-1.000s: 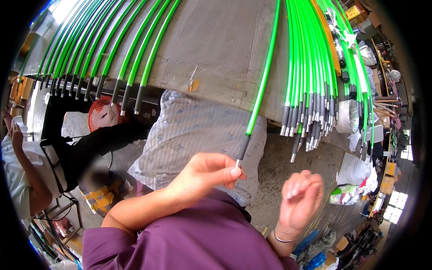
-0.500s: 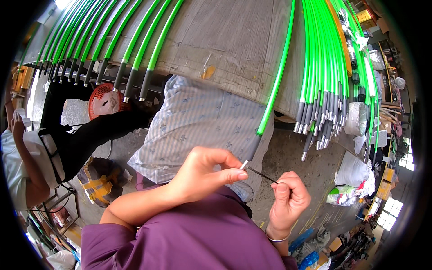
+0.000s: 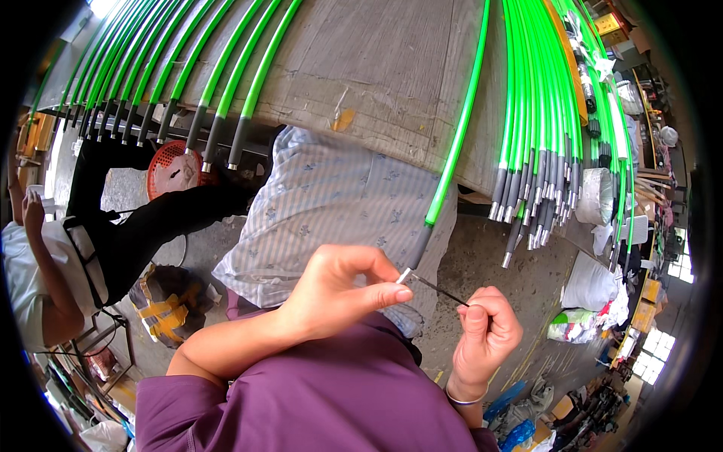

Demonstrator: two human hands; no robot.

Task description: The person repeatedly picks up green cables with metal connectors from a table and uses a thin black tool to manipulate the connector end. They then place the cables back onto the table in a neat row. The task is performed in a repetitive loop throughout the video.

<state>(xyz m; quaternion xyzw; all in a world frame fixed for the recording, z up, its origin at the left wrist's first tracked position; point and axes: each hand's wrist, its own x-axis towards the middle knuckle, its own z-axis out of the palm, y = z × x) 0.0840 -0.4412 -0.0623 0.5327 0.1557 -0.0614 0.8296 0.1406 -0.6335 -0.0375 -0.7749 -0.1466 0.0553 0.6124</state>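
A bright green rod (image 3: 456, 154) comes down from the table toward me and ends in a dark grey sleeve (image 3: 418, 247) with a silver metal tip (image 3: 405, 276). The thumb and index finger of my left hand (image 3: 339, 286) pinch that tip. Closed in a fist, my right hand (image 3: 488, 331) grips a thin dark strand (image 3: 444, 291) between thumb and forefinger. The strand runs straight from the metal tip to my right fingers. Whether it enters the tip or only touches it, I cannot tell.
On the wooden table (image 3: 361, 68), green rods (image 3: 256, 83) line the left, and a dense bundle (image 3: 535, 98) hangs over the right edge. A striped cloth (image 3: 324, 196) covers my lap. A seated person (image 3: 38, 264) is at far left, near a red basket (image 3: 154, 169).
The green rod's end and my left hand have shifted slightly left. My right hand has barely moved, and both grips stay the same.
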